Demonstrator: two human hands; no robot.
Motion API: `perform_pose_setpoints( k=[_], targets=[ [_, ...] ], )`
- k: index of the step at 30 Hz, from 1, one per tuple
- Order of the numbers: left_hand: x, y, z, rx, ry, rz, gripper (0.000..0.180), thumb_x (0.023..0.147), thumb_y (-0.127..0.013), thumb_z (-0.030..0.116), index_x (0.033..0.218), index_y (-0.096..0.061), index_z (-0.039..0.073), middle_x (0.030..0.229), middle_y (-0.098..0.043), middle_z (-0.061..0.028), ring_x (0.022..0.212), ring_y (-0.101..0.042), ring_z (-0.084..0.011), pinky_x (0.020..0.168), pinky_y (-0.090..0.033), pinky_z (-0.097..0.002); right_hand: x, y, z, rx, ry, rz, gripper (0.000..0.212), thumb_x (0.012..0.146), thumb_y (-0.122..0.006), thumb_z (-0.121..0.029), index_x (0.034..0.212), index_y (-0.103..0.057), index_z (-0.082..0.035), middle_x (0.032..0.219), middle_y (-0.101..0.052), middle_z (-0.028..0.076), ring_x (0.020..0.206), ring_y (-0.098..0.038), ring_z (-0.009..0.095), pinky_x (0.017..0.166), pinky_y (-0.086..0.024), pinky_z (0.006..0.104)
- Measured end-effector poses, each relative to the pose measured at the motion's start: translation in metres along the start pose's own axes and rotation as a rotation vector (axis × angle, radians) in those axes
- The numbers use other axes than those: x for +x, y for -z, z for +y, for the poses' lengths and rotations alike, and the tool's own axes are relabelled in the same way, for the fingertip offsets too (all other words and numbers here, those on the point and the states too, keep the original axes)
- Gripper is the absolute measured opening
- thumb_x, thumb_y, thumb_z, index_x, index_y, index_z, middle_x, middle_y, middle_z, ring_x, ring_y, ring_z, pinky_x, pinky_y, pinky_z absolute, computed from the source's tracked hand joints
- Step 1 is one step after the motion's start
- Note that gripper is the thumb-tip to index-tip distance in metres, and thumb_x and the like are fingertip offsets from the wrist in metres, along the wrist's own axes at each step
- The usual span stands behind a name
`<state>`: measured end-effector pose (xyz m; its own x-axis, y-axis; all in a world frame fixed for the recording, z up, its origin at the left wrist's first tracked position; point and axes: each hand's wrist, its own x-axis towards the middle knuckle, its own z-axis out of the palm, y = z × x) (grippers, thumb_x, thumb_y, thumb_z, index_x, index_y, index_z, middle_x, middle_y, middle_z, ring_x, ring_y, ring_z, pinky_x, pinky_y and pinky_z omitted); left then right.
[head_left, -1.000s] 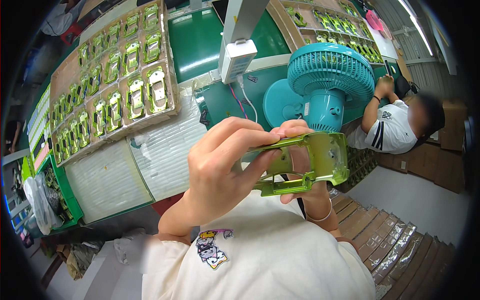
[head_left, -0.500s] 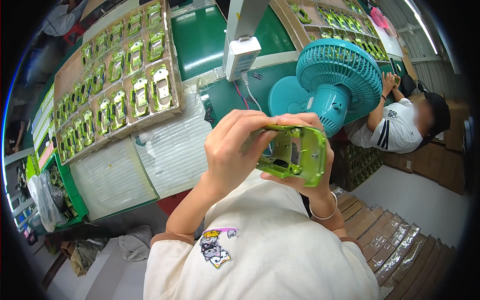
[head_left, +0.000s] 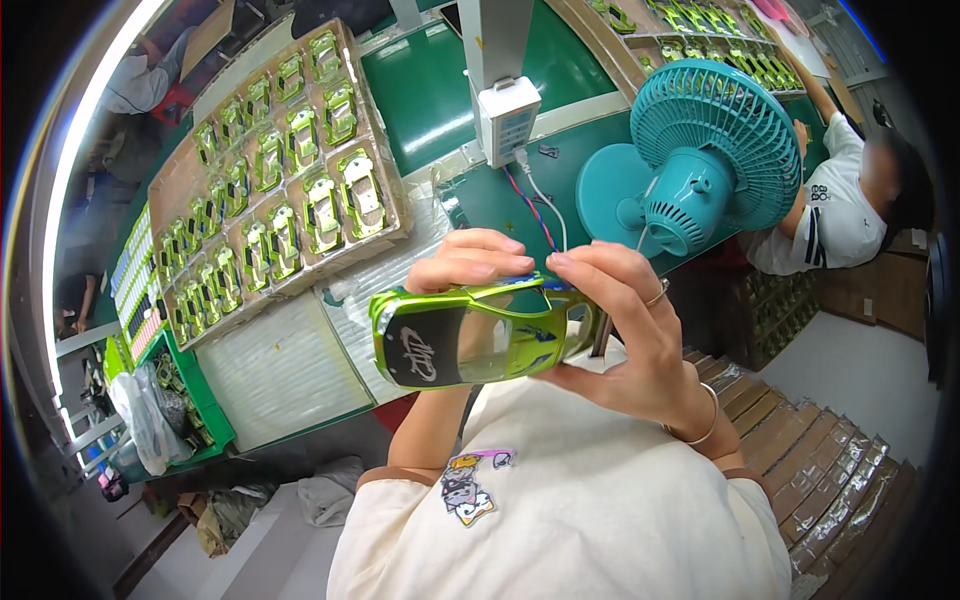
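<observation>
Both my hands hold up a glossy green toy car body shell (head_left: 535, 350) in front of my chest. Its outer side shows, with a black panel bearing a pale scribble at the left end and see-through window openings in the middle. My left hand (head_left: 465, 265) grips the far long edge, its fingers bent over the top and its palm hidden behind the shell. My right hand (head_left: 640, 335) pinches the right end, thumb below and fingers above. A ring and a bracelet are on that side. Whether anything small sits under the fingertips is hidden.
A cardboard tray (head_left: 393, 190) of similar shells lies at left on a green table. White ribbed sheeting (head_left: 285, 365) covers the near table edge. A teal fan (head_left: 700, 185) and a power strip (head_left: 508, 120) stand ahead. A green crate (head_left: 215, 415) is at left; a co-worker (head_left: 840, 200) sits right.
The shell has been turned over from its hollow inner side to its outer side and shifted left. My right hand now grips its right end. The co-worker's arm has reached outward.
</observation>
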<state>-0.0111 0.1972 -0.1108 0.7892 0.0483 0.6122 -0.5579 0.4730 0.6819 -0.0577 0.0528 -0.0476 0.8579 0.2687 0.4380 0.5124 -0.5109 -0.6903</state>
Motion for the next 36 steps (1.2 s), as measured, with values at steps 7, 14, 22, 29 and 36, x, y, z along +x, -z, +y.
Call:
perform_pose_setpoints(
  k=[7, 14, 22, 29, 36],
  targets=[
    [0.001, -0.004, 0.001, -0.039, -0.017, 0.011, 0.022, 0.079, -0.063, 0.013, 0.093, -0.048, 0.005, 0.085, -0.061, -0.0147, 0.084, -0.055, -0.0257, 0.074, -0.045, -0.0361, 0.004, 0.001, -0.009, 0.062, -0.021, -0.016, 0.066, 0.053, -0.078, -0.016, 0.112, -0.050, -0.007, 0.109, -0.053, 0.007, 0.095, -0.053, 0.022, 0.079, -0.038, 0.0345],
    [0.004, -0.001, 0.007, 0.048, -0.041, -0.043, 0.025, 0.077, -0.065, 0.014, 0.090, -0.046, 0.006, 0.078, -0.057, -0.0096, 0.073, -0.057, -0.0231, 0.074, -0.044, -0.0387, 0.006, 0.004, -0.013, 0.065, -0.035, 0.003, 0.062, 0.050, -0.078, -0.013, 0.107, -0.054, -0.007, 0.103, -0.055, 0.005, 0.089, -0.054, 0.021, 0.076, -0.040, 0.0325],
    [-0.002, -0.004, 0.009, 0.148, -0.058, 0.003, 0.026, 0.076, -0.066, 0.017, 0.086, -0.043, 0.011, 0.074, -0.056, -0.0059, 0.069, -0.055, -0.0211, 0.086, -0.039, -0.0462, 0.004, 0.013, -0.015, 0.027, -0.022, -0.062, 0.060, 0.046, -0.079, -0.008, 0.103, -0.058, -0.007, 0.100, -0.058, 0.004, 0.084, -0.055, 0.020, 0.073, -0.040, 0.0307],
    [-0.005, -0.009, 0.002, 0.270, -0.073, 0.046, 0.025, 0.076, -0.064, 0.015, 0.085, -0.041, 0.011, 0.066, -0.052, -0.0047, 0.064, -0.051, -0.0176, 0.097, -0.032, -0.0482, 0.003, 0.013, -0.012, 0.018, -0.015, -0.061, 0.061, 0.047, -0.080, -0.009, 0.104, -0.058, -0.007, 0.100, -0.058, 0.004, 0.083, -0.054, 0.020, 0.071, -0.040, 0.0310],
    [-0.010, -0.005, 0.003, 0.312, 0.001, -0.010, 0.026, 0.077, -0.064, 0.013, 0.086, -0.039, 0.013, 0.067, -0.055, -0.0030, 0.067, -0.054, -0.0182, 0.101, -0.027, -0.0482, 0.001, 0.014, -0.008, 0.064, -0.058, -0.092, 0.063, 0.048, -0.081, -0.011, 0.106, -0.056, -0.006, 0.098, -0.058, 0.004, 0.083, -0.054, 0.020, 0.070, -0.039, 0.0308]
  ],
)
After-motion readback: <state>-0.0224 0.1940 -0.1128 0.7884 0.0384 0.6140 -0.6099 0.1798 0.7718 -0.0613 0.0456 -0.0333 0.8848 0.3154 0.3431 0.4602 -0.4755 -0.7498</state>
